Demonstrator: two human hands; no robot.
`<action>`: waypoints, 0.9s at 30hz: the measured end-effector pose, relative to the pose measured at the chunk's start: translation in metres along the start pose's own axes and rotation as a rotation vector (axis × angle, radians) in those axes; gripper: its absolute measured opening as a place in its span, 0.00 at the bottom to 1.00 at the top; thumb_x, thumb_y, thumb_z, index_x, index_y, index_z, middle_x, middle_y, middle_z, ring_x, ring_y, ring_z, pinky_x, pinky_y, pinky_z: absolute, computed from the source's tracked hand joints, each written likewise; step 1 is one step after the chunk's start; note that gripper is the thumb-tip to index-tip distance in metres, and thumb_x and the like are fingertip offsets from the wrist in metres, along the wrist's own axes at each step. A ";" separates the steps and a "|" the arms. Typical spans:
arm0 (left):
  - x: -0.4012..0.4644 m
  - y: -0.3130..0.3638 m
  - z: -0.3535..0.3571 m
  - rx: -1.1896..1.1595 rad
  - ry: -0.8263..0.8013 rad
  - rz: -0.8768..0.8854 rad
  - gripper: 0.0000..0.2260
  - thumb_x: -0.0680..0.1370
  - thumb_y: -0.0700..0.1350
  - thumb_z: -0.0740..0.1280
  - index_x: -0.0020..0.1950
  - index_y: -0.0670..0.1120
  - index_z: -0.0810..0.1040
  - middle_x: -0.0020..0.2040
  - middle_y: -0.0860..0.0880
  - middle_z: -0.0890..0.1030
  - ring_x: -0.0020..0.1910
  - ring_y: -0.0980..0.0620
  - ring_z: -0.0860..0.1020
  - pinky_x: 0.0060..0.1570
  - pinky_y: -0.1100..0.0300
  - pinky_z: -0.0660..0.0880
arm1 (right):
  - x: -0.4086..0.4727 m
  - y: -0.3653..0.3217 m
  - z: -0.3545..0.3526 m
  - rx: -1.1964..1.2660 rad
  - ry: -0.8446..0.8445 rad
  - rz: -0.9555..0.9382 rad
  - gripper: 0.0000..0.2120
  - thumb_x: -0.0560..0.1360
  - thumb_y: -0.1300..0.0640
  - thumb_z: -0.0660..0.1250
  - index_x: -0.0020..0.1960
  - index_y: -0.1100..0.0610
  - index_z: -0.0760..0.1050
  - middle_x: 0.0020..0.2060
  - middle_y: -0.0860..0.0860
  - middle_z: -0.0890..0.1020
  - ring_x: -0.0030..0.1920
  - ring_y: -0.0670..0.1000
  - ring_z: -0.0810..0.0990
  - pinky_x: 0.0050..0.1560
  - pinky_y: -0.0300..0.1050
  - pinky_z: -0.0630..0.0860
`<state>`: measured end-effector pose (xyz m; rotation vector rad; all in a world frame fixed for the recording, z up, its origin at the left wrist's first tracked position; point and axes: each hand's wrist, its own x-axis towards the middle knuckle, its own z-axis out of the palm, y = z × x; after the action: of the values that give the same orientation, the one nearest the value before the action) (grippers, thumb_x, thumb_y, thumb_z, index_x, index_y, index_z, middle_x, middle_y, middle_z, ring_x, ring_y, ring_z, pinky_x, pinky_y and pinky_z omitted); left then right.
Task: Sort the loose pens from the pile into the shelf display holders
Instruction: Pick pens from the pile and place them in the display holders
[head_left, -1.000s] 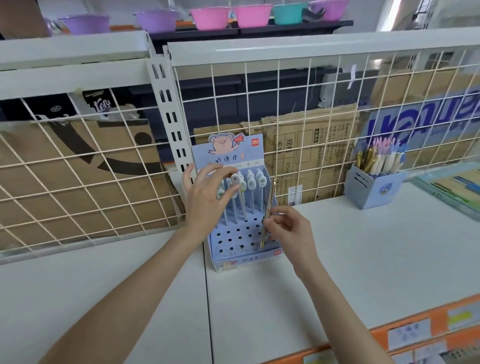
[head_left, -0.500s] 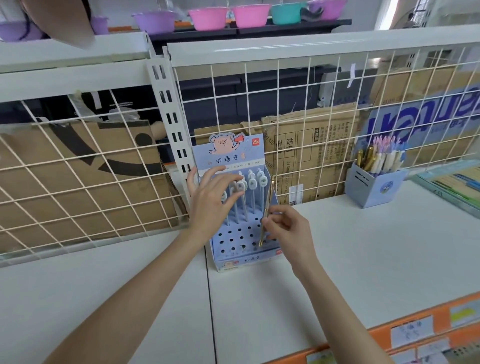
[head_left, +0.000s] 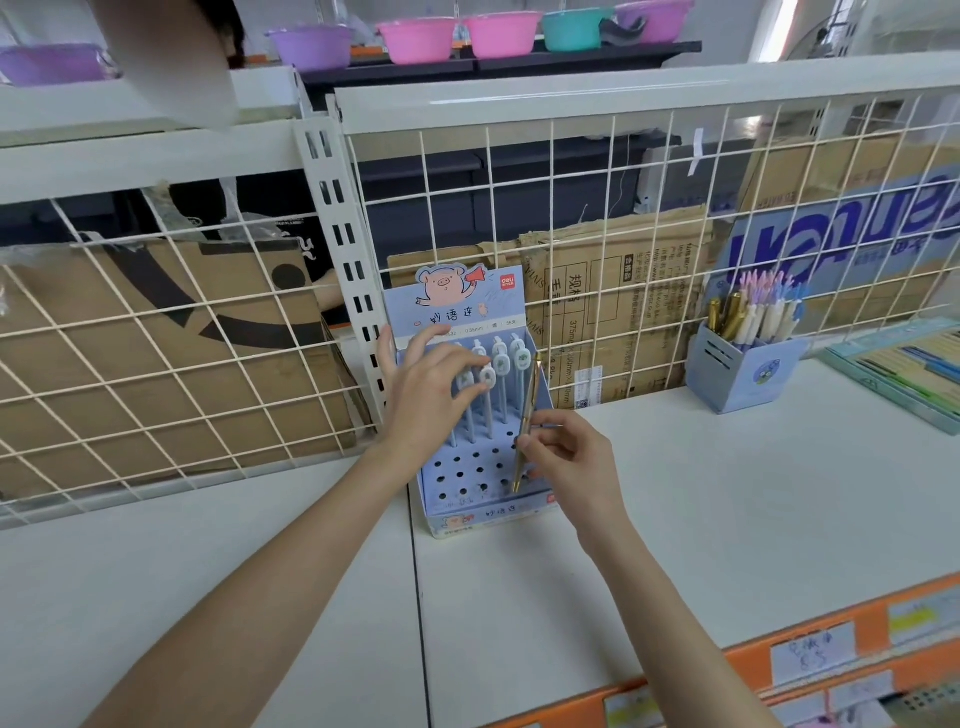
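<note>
A blue display holder (head_left: 470, 506) with a pig card and rows of holes stands on the white shelf against the wire grid. Several pale blue pens (head_left: 501, 364) with white toppers stand in its back rows. My left hand (head_left: 434, 392) rests on those pens, its fingertips around the toppers. My right hand (head_left: 566, 460) pinches a gold pen (head_left: 527, 415), held nearly upright with its tip down at a hole on the holder's right side. A blue pen cup (head_left: 740, 371) crammed with several loose pens stands at the right.
The white shelf (head_left: 675, 493) runs left and right, with an orange price rail (head_left: 779, 654) at its front edge. Wire grid panels (head_left: 597, 249) close the back, with cardboard boxes behind. A flat stationery box (head_left: 904, 369) lies at the far right.
Both hands have stayed at the holder. The right hand has shifted the gold pen only slightly at the holes on the right side; the left hand's fingers have closed a little over the toppers.
</note>
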<state>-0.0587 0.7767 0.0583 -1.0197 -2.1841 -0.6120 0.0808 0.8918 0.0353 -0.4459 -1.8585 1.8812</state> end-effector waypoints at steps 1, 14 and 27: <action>0.000 0.001 0.000 0.004 -0.002 -0.003 0.10 0.69 0.50 0.75 0.48 0.51 0.82 0.47 0.54 0.83 0.63 0.48 0.72 0.68 0.45 0.42 | -0.001 -0.001 -0.001 -0.001 0.000 0.001 0.09 0.73 0.66 0.68 0.49 0.55 0.76 0.37 0.56 0.81 0.34 0.50 0.79 0.34 0.37 0.77; -0.005 0.011 -0.002 0.060 0.018 -0.015 0.12 0.70 0.49 0.74 0.52 0.51 0.81 0.49 0.54 0.82 0.64 0.47 0.71 0.68 0.46 0.42 | -0.005 -0.003 -0.016 0.000 -0.076 0.002 0.09 0.73 0.66 0.68 0.48 0.53 0.77 0.38 0.58 0.81 0.41 0.55 0.81 0.35 0.38 0.78; -0.066 0.119 -0.009 -0.768 -0.195 -0.558 0.10 0.76 0.44 0.68 0.52 0.59 0.76 0.43 0.58 0.82 0.45 0.64 0.79 0.50 0.70 0.73 | -0.010 -0.008 -0.072 -0.005 -0.084 -0.005 0.08 0.71 0.69 0.68 0.48 0.58 0.76 0.37 0.57 0.82 0.36 0.49 0.80 0.40 0.39 0.78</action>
<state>0.0719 0.8088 0.0337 -0.8196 -2.4624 -1.7683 0.1277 0.9476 0.0396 -0.3685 -1.9165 1.9191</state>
